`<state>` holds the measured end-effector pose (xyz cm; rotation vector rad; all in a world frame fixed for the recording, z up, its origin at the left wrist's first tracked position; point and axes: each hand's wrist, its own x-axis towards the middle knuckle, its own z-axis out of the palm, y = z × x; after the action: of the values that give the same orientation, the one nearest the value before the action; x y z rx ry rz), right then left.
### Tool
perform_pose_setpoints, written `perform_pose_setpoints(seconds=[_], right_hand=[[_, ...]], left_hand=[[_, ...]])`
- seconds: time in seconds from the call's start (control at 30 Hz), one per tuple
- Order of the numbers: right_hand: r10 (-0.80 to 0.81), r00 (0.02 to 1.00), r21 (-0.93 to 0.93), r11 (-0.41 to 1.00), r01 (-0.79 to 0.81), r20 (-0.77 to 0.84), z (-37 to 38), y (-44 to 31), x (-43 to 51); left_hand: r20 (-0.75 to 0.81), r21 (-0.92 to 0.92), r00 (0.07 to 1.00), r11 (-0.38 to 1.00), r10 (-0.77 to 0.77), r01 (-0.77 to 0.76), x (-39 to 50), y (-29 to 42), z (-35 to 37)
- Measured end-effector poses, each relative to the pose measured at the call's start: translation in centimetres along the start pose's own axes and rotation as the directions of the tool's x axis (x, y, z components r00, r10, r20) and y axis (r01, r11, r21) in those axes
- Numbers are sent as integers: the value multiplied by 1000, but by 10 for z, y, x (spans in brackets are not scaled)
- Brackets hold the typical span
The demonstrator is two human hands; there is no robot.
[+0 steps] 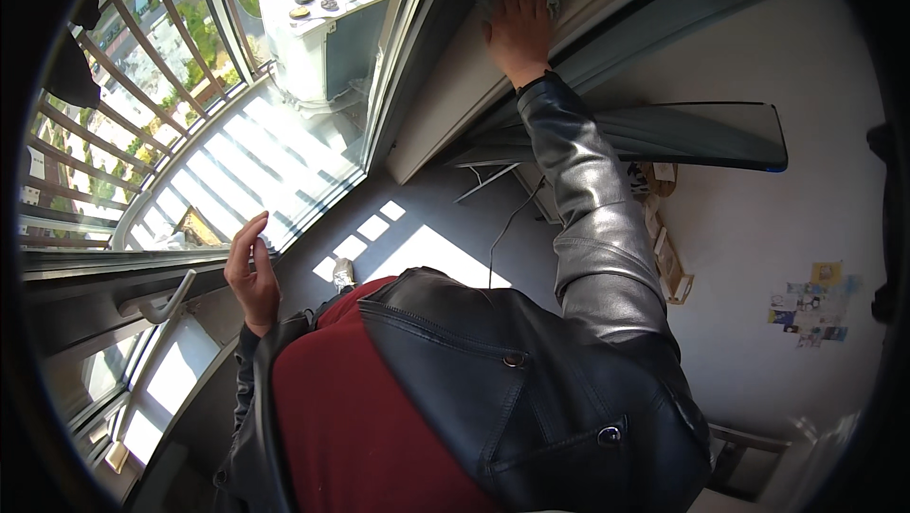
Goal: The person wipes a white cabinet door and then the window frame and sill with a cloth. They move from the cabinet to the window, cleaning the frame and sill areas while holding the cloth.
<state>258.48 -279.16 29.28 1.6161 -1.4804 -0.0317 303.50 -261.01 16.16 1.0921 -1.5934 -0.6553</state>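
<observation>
My right hand (521,29) is stretched far forward, its palm flat on a greyish cloth (553,2). Beneath the cloth is a pale wall surface (458,86) beside the dark window frame (416,36); most of the cloth is hidden under my fingers. Lower on the left, my left hand (253,278) is raised with nothing in it, fingers slightly bent and the thumb apart. It is close to the glass pane (284,179) and the lower frame. A light lever handle (167,303) sits on the sash just left of that hand.
Outside the glass stand a white outdoor unit (298,65) topped with several small round items and a slatted railing (142,36). At right, a thin dark-edged screen (711,132) juts out below my forearm. A cable (501,239) crosses the floor near a shoe (343,272).
</observation>
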Motion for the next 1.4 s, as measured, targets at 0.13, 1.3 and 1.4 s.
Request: perform_pose_setpoints(seconds=[0.13, 1.3, 1.4], right_hand=[[-8, 994, 93, 996, -2, 108, 17, -15, -14], [-96, 801, -362, 919, -157, -591, -243, 286, 250], [-31, 801, -349, 909, -226, -598, -225, 257, 238]], left_hand=[[-9, -3, 1000, 1000, -10, 9, 1, -1, -3], [-120, -70, 992, 997, 33, -42, 47, -11, 36], [-106, -65, 994, 997, 21, -28, 46, -12, 37]])
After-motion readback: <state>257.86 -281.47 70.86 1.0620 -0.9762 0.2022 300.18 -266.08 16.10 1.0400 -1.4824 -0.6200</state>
